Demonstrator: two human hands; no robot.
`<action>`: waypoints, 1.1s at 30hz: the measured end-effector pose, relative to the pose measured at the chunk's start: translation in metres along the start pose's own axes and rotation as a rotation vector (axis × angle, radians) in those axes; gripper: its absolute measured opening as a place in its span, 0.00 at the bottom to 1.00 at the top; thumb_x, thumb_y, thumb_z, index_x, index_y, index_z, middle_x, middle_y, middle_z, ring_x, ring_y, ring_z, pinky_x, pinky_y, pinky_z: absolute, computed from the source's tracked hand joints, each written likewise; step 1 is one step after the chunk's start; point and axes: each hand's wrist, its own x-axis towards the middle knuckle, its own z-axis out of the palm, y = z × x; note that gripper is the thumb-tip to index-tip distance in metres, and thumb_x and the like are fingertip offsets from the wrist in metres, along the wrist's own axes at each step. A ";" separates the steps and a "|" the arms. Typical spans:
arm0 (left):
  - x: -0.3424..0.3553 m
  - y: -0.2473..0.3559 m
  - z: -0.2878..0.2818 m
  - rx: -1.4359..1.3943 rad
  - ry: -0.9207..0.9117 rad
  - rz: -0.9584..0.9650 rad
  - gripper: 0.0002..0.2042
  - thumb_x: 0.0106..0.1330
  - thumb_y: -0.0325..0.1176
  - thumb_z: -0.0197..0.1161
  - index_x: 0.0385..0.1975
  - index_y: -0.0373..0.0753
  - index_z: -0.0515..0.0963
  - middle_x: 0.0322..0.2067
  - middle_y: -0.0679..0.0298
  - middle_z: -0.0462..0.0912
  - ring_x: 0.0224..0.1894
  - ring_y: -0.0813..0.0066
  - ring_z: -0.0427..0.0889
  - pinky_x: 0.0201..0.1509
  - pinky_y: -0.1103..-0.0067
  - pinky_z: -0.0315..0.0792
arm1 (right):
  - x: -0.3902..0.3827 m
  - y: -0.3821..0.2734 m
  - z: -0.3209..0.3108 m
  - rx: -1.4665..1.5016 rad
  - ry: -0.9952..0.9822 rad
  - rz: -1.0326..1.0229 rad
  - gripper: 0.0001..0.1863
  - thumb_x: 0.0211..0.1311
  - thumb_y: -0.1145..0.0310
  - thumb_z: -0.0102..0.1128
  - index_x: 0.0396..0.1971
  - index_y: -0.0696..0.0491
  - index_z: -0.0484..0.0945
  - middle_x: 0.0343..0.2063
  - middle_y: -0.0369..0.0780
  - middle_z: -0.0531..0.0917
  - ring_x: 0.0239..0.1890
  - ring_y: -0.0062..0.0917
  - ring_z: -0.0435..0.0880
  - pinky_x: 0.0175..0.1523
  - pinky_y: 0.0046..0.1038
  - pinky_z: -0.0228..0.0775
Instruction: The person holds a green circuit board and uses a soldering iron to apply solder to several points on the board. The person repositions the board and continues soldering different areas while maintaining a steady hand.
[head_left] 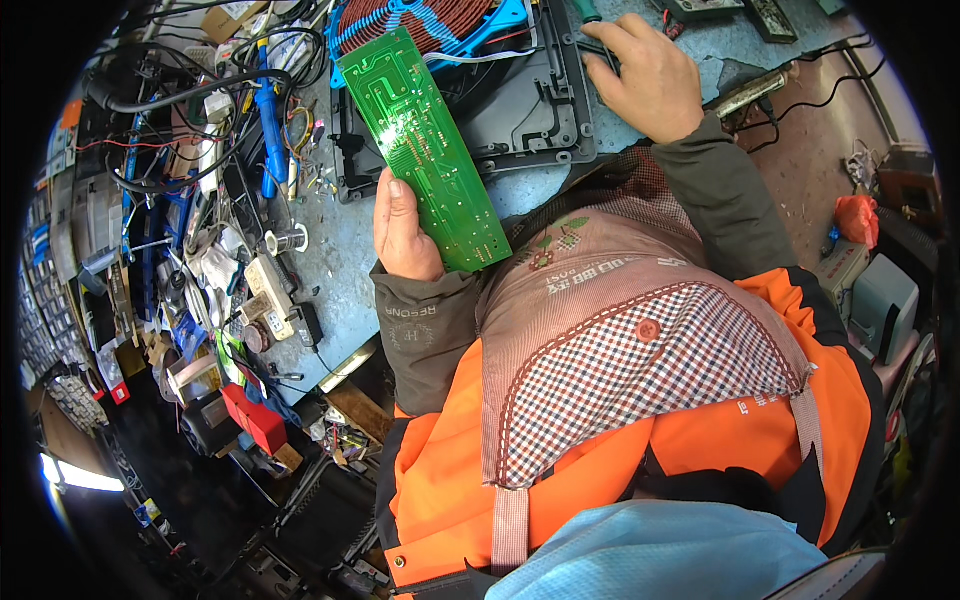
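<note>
My left hand (pixel 405 225) grips a long green circuit board (pixel 430 160) by its left edge, tilted up in front of a black plastic housing (pixel 530 110). A red-brown wire coil (pixel 400 22) on a blue frame lies in the housing, with a white ribbon cable across it. My right hand (pixel 650 80) has its fingers closed on a green-handled tool (pixel 586 12) at the housing's right edge; its tip is hard to make out.
The blue bench (pixel 355 295) holds tangled cables, blue tools (pixel 268 130), a solder spool (pixel 287 240), a power strip (pixel 265 295) and a red box (pixel 255 415) on the left. Electronic parts (pixel 700 8) lie at top right; boxes and a red bag (pixel 857 215) are beyond the bench.
</note>
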 end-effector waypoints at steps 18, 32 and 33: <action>0.009 -0.002 -0.002 -0.801 -0.149 -0.291 0.24 0.83 0.33 0.52 0.75 0.34 0.64 0.62 0.52 0.78 0.41 0.80 0.81 0.45 0.78 0.77 | 0.006 -0.006 -0.012 0.081 0.050 0.034 0.12 0.57 0.67 0.68 0.41 0.53 0.84 0.33 0.44 0.80 0.36 0.44 0.83 0.40 0.44 0.77; 0.004 -0.011 0.006 -0.257 -0.137 0.035 0.28 0.81 0.35 0.55 0.74 0.30 0.59 0.63 0.47 0.78 0.56 0.59 0.85 0.58 0.65 0.83 | 0.007 -0.008 -0.016 0.087 0.059 0.054 0.11 0.57 0.66 0.67 0.39 0.53 0.83 0.32 0.44 0.79 0.35 0.44 0.83 0.38 0.45 0.77; 0.004 -0.014 0.007 -0.207 -0.103 0.080 0.27 0.80 0.33 0.55 0.74 0.29 0.60 0.63 0.47 0.78 0.59 0.59 0.83 0.63 0.65 0.80 | 0.007 -0.008 -0.017 0.086 0.068 0.048 0.11 0.57 0.66 0.67 0.38 0.53 0.83 0.32 0.44 0.78 0.34 0.44 0.82 0.38 0.45 0.76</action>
